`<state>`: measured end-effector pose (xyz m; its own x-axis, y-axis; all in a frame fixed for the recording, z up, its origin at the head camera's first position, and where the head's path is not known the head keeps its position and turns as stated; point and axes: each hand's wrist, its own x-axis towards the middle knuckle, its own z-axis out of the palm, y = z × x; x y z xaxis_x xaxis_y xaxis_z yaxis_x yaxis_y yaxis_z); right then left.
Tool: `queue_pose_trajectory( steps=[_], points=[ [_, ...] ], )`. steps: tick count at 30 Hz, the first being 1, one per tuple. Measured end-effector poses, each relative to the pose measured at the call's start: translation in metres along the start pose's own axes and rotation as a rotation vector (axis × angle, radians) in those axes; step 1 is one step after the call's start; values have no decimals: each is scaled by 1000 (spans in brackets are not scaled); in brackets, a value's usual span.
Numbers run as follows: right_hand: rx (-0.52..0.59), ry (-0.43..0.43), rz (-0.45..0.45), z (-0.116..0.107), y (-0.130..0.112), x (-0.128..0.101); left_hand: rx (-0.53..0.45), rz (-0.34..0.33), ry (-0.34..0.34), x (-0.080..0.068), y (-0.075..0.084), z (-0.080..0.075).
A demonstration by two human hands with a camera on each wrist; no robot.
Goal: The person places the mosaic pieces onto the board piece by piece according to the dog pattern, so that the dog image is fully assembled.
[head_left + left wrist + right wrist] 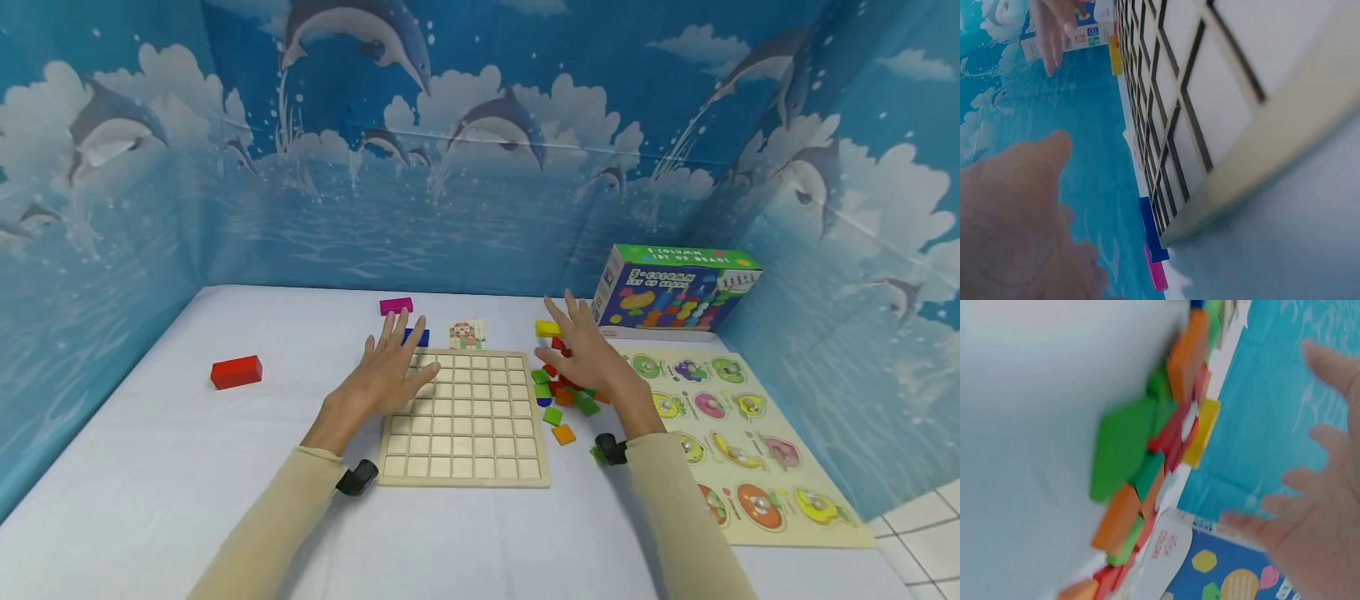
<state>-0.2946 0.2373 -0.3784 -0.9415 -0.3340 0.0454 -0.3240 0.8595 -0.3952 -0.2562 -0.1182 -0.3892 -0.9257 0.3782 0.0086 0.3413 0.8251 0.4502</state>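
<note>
In the head view my left hand (pixel 384 372), fingers spread, hovers over the left edge of a wooden grid board (pixel 463 482) with square cells. A blue block (pixel 422 338) is partly hidden behind its fingertips. My right hand (pixel 592 354) is also spread, above loose coloured tiles to the right of the board. Among them are a green tile (pixel 552 416) and an orange tile (pixel 563 434); the hand covers part of the pile. The right wrist view shows straight fingers (pixel 1300 478) apart from the green tile (pixel 1122 447) and its neighbours. Neither hand holds anything.
A small picture card (pixel 468 334) lies behind the board. A magenta block (pixel 396 306), a yellow block (pixel 547 328) and a red block (pixel 237 372) lie around it. At the right are a bead-set box (pixel 667 292) and a fruit puzzle board (pixel 738 454). A dolphin-print curtain (pixel 480 225) encloses the table.
</note>
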Motion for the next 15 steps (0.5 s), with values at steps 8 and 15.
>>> queue_pose_trajectory(
  steps=[8,15],
  points=[
    [117,106,-44,-8,23,20,-17,-90,-195,-33,-8,-11],
    [182,66,45,1,42,29,-14,-77,-277,-51,-17,-7]
  ],
)
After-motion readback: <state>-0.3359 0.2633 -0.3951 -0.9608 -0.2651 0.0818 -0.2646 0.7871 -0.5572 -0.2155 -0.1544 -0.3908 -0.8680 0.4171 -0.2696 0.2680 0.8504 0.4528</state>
